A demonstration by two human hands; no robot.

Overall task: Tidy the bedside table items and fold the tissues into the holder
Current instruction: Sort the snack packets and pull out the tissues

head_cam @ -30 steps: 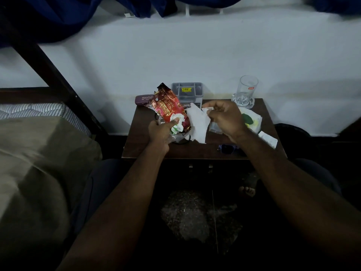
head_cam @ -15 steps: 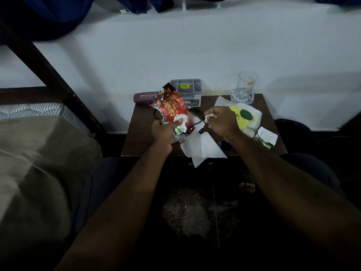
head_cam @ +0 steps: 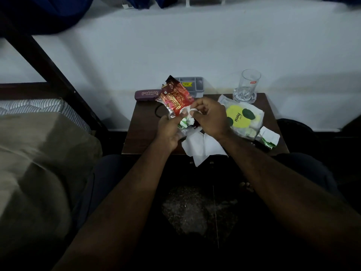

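Observation:
My left hand grips a red biscuit wrapper together with crumpled white-and-green paper above the small brown bedside table. My right hand pinches the crumpled paper at its top, close against my left hand. A flat white tissue lies under both hands and hangs over the table's front edge. The tissue pack, clear plastic with a yellow-green label, lies to the right. Another folded white-and-green tissue sits at the table's right front.
A purple spectacle case and a grey compartment tray stand at the back. An empty glass is at the back right. A black cord loop lies left of the wrapper. A bed with a beige cover is on the left.
My right hand let the flat tissue drop onto the table's front edge and moved left to the crumpled paper held in my left hand.

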